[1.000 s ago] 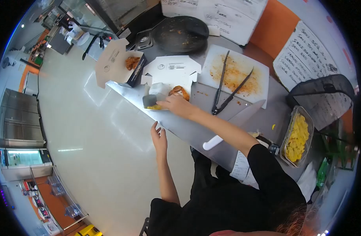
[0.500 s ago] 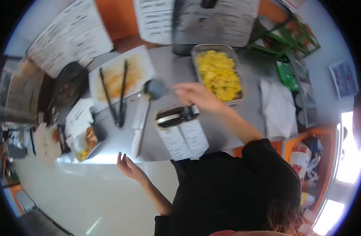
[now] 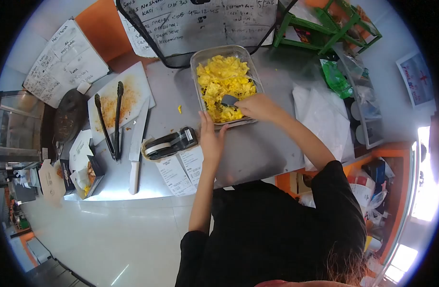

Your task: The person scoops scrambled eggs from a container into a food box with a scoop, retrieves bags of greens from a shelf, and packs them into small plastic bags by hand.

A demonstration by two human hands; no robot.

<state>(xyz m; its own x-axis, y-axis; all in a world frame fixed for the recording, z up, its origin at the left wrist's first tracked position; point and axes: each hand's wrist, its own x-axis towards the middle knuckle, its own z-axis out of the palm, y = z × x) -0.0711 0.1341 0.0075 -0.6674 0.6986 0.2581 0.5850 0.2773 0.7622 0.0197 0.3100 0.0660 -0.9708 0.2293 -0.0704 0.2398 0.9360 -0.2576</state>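
Observation:
My right hand (image 3: 261, 108) is closed around the handle of a small grey scoop (image 3: 228, 100), whose head sits among yellow scrambled eggs (image 3: 224, 76). The eggs lie in a clear rectangular plastic container (image 3: 196, 91). At the container's near left corner, my left hand (image 3: 212, 143) grips the edge, with its thumb along the near side and its fingers on the left side. The fingers of my right hand partly cover the scoop's handle.
Left of the container are a tape dispenser (image 3: 170, 143), paper slips (image 3: 174, 177), a knife (image 3: 135, 167), black tongs (image 3: 117, 115) on a stained white cutting board (image 3: 145, 86), and an open food box (image 3: 93, 179). White plastic bags (image 3: 322, 119) lie to the right.
My right hand has moved with the scoop from over the tape dispenser into the eggs. My left hand has come up from the counter's front edge to the container. The view has shifted.

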